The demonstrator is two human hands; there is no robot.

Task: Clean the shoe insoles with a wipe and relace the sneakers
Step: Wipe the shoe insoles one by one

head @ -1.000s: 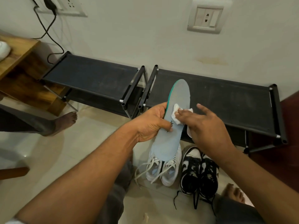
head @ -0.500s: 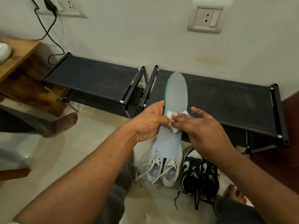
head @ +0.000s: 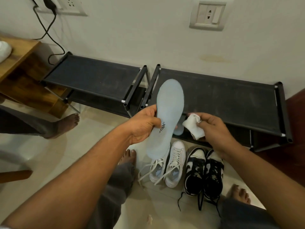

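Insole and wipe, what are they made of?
The insole looks like soft foam with a smooth, matte, pale-blue face. It curves slightly where the left hand grips it, and its partly hidden print seems to end in "AM+". The wipe looks like thin white paper or nonwoven cloth, crumpled into soft folds in the right hand. I cannot tell whether it is damp.

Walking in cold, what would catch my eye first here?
A pale blue insole, held up mid-frame by the left hand. Just beside it, off the insole, the right hand grips a crumpled white wipe. On the floor below stand white sneakers and black-and-white sneakers, laces loose.
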